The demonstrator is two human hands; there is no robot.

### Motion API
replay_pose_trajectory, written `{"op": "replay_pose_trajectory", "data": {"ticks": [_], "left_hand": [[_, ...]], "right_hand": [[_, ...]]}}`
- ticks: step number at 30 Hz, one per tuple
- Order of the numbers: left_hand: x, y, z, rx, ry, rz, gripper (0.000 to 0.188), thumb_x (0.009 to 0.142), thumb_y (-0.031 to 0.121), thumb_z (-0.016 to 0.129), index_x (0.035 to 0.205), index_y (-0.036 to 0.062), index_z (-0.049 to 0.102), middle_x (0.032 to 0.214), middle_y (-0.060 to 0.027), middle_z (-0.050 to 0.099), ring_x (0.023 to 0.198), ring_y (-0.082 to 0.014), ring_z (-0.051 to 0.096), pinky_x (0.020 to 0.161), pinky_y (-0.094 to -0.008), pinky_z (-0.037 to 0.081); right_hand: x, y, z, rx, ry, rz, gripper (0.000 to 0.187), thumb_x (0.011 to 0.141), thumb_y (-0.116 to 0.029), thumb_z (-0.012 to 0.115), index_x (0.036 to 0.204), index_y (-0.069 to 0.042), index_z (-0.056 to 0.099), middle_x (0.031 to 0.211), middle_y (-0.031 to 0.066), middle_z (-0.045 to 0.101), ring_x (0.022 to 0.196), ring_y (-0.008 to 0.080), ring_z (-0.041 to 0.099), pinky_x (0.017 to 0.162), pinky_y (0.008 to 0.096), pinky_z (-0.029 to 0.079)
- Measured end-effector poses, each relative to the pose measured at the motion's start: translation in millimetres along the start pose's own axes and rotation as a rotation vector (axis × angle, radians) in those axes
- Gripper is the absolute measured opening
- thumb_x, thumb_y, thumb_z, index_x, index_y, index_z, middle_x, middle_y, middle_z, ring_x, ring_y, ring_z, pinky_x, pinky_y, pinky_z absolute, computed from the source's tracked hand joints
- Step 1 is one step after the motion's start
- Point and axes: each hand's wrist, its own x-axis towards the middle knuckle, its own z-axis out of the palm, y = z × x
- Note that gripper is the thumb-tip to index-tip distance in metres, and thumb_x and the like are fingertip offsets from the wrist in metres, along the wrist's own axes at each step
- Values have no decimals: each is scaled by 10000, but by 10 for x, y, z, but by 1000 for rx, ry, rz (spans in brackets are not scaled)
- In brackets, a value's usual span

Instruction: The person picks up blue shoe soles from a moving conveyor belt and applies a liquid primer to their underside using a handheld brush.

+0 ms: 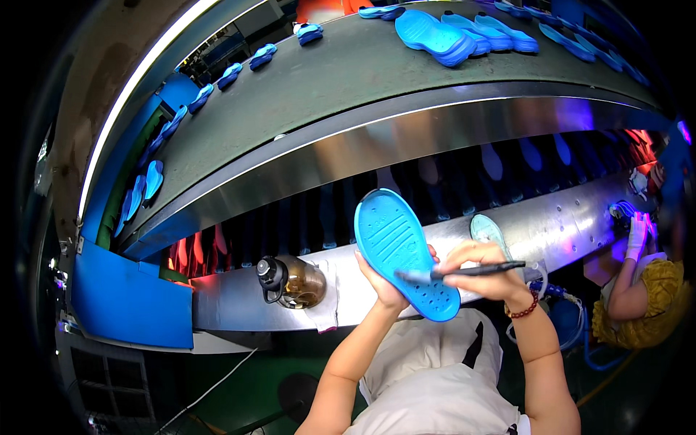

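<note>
**Blue sole under the brush**

At centre frame, my left hand (384, 286) cups a blue shoe sole (403, 251) from behind, its toe tilted toward eleven o'clock. My right hand (480, 270) pinches a dark brush (464, 272), tip touching the sole's heel. At nine o'clock, a bottle (291, 281) rests on the metal ledge (239, 297).

bare forearms, a white apron (435, 384) — dark red bead bracelet (523, 310) on the right wrist.
</note>
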Motion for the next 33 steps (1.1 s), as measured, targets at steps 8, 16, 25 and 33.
{"op": "replay_pose_trajectory", "data": {"ticks": [8,16,25,33], "left_hand": [[94,111,-24,-148,-116,163,1021,638,864,155,1133,20,444,879,-215,551,767,-301,550,696,-417,465],[144,284,115,-185,-52,178,980,666,841,157,1129,28,452,893,-213,549,757,-302,543,689,-404,459],[72,247,213,-187,23,100,941,739,775,214,1324,39,270,1199,-224,457,1050,-341,503,921,-468,400],[-76,31,-361,-157,-188,-201,658,828,380,506,1342,39,276,1233,-177,478,1087,-305,518,938,-442,405]], "right_hand": [[-49,-11,3,-225,-7,-108,199,647,-7,716,840,-7,664,840,86,667,826,213,617,775,307,475],[-158,22,-48,-161,44,-11,210,642,3,722,845,-3,671,862,109,664,874,220,606,815,314,467],[-311,238,-19,513,201,256,196,730,53,620,926,59,609,930,170,625,889,240,612,773,309,501],[-220,-77,4,63,-105,130,236,701,22,684,934,17,644,909,130,657,759,189,646,706,268,508]]}}
